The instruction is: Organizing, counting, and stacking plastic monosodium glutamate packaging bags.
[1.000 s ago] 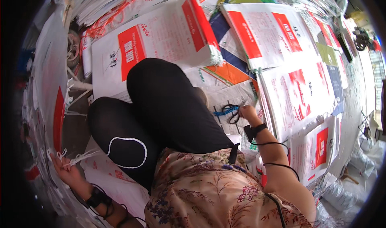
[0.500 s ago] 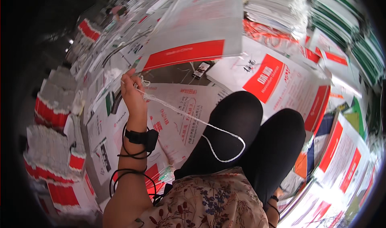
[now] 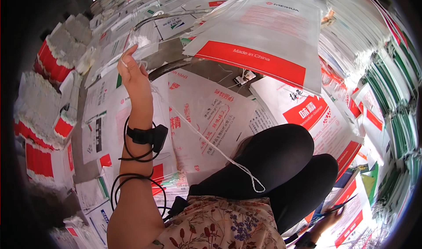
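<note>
While my left hand (image 3: 133, 73) curled its fingers round a white cord (image 3: 239, 165), the looped end trailed rightward below them over my thigh (image 3: 277, 161); my right hand (image 3: 326, 225) clasped a dark tool (image 3: 339, 206).

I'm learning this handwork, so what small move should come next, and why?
Perhaps ease the left hand outward a little, drawing the white cord clear of the black-clad legs: that hand holds the cord, whose looped far end shows over them.
</note>
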A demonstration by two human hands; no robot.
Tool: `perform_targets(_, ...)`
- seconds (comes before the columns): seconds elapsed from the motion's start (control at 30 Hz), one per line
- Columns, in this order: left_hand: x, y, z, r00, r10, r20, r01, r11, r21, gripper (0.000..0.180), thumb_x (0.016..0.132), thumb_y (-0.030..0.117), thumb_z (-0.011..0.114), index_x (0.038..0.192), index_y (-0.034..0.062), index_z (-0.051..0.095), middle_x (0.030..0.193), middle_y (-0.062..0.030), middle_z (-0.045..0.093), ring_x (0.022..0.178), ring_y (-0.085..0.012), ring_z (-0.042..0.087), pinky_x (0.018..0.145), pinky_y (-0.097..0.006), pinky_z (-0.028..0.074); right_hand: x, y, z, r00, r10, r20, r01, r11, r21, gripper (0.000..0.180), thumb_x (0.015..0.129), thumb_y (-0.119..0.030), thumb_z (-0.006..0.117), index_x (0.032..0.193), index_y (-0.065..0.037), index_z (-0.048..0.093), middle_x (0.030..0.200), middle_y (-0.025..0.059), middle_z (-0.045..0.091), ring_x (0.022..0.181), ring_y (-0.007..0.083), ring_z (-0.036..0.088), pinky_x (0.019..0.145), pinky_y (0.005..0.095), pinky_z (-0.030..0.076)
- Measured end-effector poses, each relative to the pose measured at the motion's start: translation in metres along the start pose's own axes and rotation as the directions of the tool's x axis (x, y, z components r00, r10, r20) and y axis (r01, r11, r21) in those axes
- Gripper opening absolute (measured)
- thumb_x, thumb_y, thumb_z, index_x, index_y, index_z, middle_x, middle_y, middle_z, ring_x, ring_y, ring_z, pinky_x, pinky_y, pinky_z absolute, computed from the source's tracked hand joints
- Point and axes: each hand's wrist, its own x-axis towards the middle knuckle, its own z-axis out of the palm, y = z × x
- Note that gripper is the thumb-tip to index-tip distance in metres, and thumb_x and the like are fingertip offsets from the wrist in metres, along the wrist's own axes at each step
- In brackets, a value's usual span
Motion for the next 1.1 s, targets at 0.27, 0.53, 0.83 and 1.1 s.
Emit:
perform_targets(0.27, 0.005, 0.023, 0.015, 0.988, 0.074, 0.135, -0.045, 0.977, -0.211, 0.056, 0.108, 0.049, 0.034, 0.141, 0.0087, 0.053, 0.123, -0.0025, 0.061, 0.066, -0.0020, 0.039, 0.055, -0.017, 0.033, 0.019, -0.326, 0.197, 0.535, -0.690, 0.487, 0.604, 0.716, 0.350, 0.049, 0.095, -0.001, 0.053, 0.144, 0.000, 0.046, 0.124, 0.0099, 0.063, 0.088, 0.0091, 0.060, 0.073, 0.0218, 0.047)
perform_targets(0.53, -0.018, 0.029, 0.020, 0.981, 0.024, 0.193, 0.032, 0.960, -0.279, 0.056, 0.109, 0.043, 0.027, 0.143, 0.0046, 0.049, 0.124, -0.0081, 0.063, 0.057, -0.0016, 0.037, 0.050, -0.017, 0.031, -0.135, -0.407, 0.449, -0.170, -0.741, 0.650, 0.967, 0.003, 0.256, 0.046, 0.079, -0.029, 0.077, 0.119, -0.011, 0.062, 0.100, 0.0148, 0.066, 0.098, 0.0325, 0.066, 0.086, 0.0458, 0.050)
perform_targets(0.83, -0.024, 0.032, -0.014, 0.980, 0.007, 0.197, 0.065, 0.932, -0.356, 0.048, 0.111, 0.033, 0.027, 0.140, 0.0020, 0.049, 0.124, -0.0119, 0.063, 0.056, -0.0015, 0.041, 0.050, -0.017, 0.034, -0.230, -0.403, 0.589, -0.255, -0.643, 0.723, 0.959, -0.262, 0.105, 0.040, 0.081, -0.032, 0.072, 0.114, -0.012, 0.062, 0.108, 0.0099, 0.065, 0.105, 0.0282, 0.063, 0.091, 0.0435, 0.046)
perform_targets(1.1, -0.034, 0.034, -0.019, 0.972, -0.087, 0.220, 0.174, 0.895, -0.411, 0.054, 0.109, 0.042, 0.032, 0.138, 0.0001, 0.050, 0.120, -0.0116, 0.063, 0.055, -0.0013, 0.040, 0.047, -0.016, 0.031, -0.253, -0.391, 0.640, -0.273, -0.664, 0.696, 0.947, -0.311, 0.075, 0.040, 0.082, -0.032, 0.072, 0.116, -0.013, 0.061, 0.109, 0.0093, 0.065, 0.103, 0.0285, 0.063, 0.090, 0.0455, 0.046)
